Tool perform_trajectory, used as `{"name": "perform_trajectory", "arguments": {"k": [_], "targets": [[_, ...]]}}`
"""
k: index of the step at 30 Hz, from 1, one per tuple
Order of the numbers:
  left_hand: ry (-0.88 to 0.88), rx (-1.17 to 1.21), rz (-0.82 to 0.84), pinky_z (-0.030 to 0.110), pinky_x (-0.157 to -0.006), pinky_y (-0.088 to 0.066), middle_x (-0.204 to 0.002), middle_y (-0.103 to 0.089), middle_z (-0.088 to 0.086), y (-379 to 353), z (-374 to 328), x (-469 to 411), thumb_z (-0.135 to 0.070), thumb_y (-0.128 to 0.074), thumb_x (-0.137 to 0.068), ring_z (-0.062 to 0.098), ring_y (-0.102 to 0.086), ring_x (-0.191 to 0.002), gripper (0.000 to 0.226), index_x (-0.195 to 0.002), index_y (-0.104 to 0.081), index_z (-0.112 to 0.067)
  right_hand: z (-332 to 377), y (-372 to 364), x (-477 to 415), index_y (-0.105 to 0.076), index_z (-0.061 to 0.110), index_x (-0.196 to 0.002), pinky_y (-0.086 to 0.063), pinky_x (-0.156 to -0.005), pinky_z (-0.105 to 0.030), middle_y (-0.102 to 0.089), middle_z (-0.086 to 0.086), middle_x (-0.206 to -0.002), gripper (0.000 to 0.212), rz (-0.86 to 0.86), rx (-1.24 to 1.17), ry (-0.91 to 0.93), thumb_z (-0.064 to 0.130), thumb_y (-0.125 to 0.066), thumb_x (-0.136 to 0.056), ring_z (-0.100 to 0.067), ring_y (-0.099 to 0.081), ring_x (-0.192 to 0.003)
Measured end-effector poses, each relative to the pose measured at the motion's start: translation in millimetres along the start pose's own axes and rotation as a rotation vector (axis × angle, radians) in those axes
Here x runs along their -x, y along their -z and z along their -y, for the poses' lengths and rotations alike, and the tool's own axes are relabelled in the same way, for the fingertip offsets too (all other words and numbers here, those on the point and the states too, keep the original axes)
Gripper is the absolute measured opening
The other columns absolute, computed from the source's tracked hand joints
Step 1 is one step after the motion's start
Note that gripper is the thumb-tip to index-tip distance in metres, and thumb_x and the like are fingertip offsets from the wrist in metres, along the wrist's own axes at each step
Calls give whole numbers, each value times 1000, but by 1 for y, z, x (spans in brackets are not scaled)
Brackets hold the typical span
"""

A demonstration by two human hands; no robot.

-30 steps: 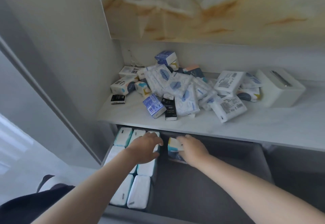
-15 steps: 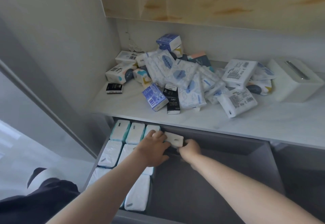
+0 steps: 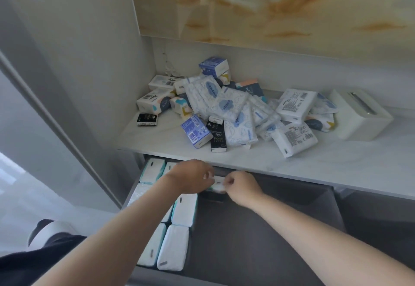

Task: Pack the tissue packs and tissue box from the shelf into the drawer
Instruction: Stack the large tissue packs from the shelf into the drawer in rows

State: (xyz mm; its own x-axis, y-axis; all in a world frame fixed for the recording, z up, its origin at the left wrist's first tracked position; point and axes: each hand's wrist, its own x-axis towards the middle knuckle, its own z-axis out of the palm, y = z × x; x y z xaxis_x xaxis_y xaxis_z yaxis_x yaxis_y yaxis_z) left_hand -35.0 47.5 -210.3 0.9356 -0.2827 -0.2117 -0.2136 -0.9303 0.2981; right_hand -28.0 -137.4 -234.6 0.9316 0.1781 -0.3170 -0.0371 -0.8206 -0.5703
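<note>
A heap of several tissue packs lies on the white shelf, with a white tissue box at its right end. Below, the grey drawer stands pulled out, and rows of white packs fill its left side. At the drawer's back, just under the shelf edge, my left hand and my right hand both hold one white pack between them. Most of that pack is hidden by my fingers.
A grey cabinet wall rises on the left. A marbled panel hangs above the shelf. A small black pack lies apart at the shelf's left. The drawer's right half shows bare grey floor.
Both hands have stayed at the back of the drawer with the white pack. The pack now sits lower between them, more covered by my fingers. The camera view has shifted slightly.
</note>
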Motion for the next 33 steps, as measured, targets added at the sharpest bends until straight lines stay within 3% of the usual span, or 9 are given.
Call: {"name": "perform_trajectory", "arguments": {"k": [2,5,10,14,16,21,25,30,33], "targets": [[57,98,-40,33,-85,-52,-104,-68,-9,22,4,-1,-48,-50,-88,17,-61,-98,24,-100,-66,-33,21,15,8,-71,30,-83,-57,-80,-32,-71,11,-90,20,5,-4,123,21,-54,-88,-13,-67,-85],[113,149,-158,35,-86,-52,-102,-69,-2,52,22,-4,-45,-50,-91,20,-61,-95,23,-100,-66,-30,56,37,6,-72,30,-91,-54,-77,-30,-67,17,-84,20,-91,22,297,19,-56,-90,-9,-64,-79],[239,206,-430,29,-81,-49,-108,-67,2,85,73,-14,-31,-54,-94,18,-58,-91,22,-110,-64,-21,113,56,-35,-68,22,-110,-51,-79,-32,-66,5,-109,24,-239,156,488,12,-57,-91,-15,-61,-93],[368,128,-569,36,-97,-42,-134,-51,10,97,117,-25,-29,-53,-95,28,-45,-124,40,-134,-53,-17,153,53,-83,-62,20,-123,-50,-82,-39,-57,-4,-121,33,-240,391,575,12,-55,-92,-25,-56,-107],[397,72,-610,40,-101,-39,-142,-44,14,98,131,-34,-32,-50,-97,33,-38,-131,47,-139,-46,-13,170,50,-107,-61,17,-128,-46,-86,-38,-57,-9,-125,39,-242,518,642,10,-56,-90,-29,-53,-112],[426,19,-635,42,-106,-35,-149,-34,17,93,150,-63,-43,-49,-97,35,-33,-134,62,-149,-32,-12,200,36,-157,-51,13,-135,-33,-99,-40,-53,-11,-131,48,-268,924,630,20,-59,-88,-30,-46,-121],[500,64,-494,41,-113,-27,-156,-21,16,88,174,-83,-50,-54,-93,33,-20,-143,81,-154,-16,-14,209,21,-176,-43,11,-137,-25,-105,-47,-51,-10,-135,55,-247,1182,545,30,-58,-87,-31,-38,-127],[505,-15,-600,38,-101,-33,-141,-36,18,78,177,-91,-46,-63,-86,35,-33,-126,77,-149,-31,-18,209,9,-185,-50,15,-129,-28,-102,-45,-59,-6,-125,50,-359,1145,570,22,-63,-81,-29,-44,-121],[470,115,-659,40,-98,-40,-141,-32,18,74,172,-95,-35,-71,-82,37,-39,-122,62,-137,-49,-20,206,10,-190,-57,17,-118,-29,-97,-41,-63,-3,-119,41,-395,1034,609,14,-65,-78,-27,-47,-117]]}}
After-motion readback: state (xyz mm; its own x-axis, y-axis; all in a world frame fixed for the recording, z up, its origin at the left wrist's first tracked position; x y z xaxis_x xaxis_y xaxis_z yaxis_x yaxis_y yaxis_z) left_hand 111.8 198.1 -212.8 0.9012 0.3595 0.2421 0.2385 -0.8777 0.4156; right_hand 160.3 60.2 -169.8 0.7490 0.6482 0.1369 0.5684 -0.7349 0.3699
